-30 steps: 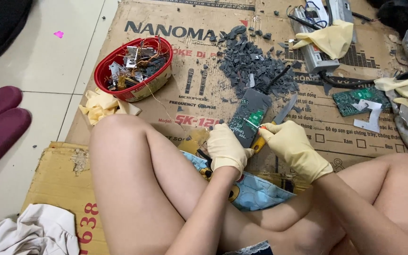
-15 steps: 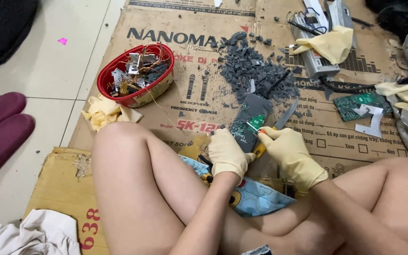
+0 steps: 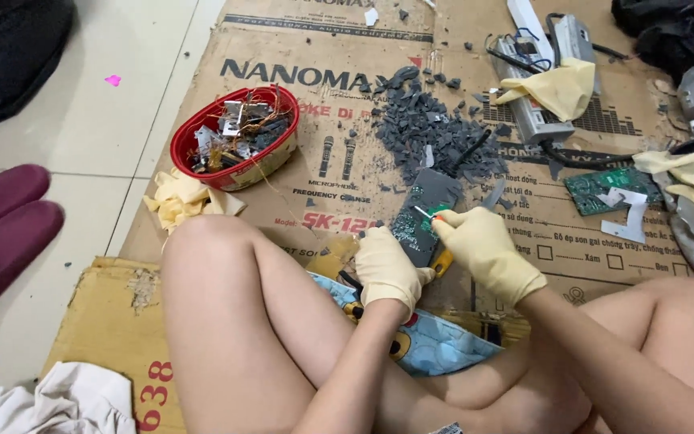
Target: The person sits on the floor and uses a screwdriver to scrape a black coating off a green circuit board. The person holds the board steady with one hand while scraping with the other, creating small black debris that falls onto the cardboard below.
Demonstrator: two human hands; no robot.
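Note:
I sit on flattened cardboard (image 3: 323, 161) with my knees drawn up. Both hands wear pale yellow rubber gloves. My left hand (image 3: 387, 269) grips the near edge of a dark circuit board (image 3: 421, 210) and holds it tilted up. My right hand (image 3: 483, 251) pinches a small thin tool with a red and white tip against the board's face, and a yellow-handled tool shows under the palm. Just beyond the board lies a pile of grey plastic fragments (image 3: 431, 133).
A red oval basket (image 3: 234, 149) of metal and wire scraps stands at left, with crumpled yellow gloves (image 3: 182, 201) beside it. A green circuit board (image 3: 612, 189), dismantled devices (image 3: 536, 72), more gloves and cables lie at right. Maroon slippers (image 3: 2, 233) rest on the tile floor.
The view has shifted slightly. My hands stay on the board, and the right hand has crept a little along its face with the small tool.

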